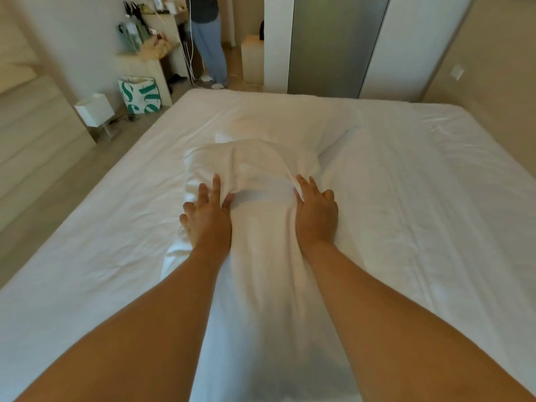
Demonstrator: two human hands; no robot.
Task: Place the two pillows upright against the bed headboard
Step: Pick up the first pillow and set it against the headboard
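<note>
A white pillow (261,256) lies lengthwise on the white bed (420,198), running from the bottom of the view up to the bed's middle. My left hand (207,219) presses on its left side with fingers spread. My right hand (316,214) presses on its right side, its fingers digging into the fabric, which bunches between the hands. A second white pillow (290,132) lies flat just beyond the first, toward the foot of the bed. The headboard is out of view.
A person (207,39) in blue trousers stands past the foot of the bed by a cluttered desk (150,53). On the floor to the left stand a white lamp (94,110) and a green-and-white bag (140,94). A frosted glass door (333,44) rises beyond the bed.
</note>
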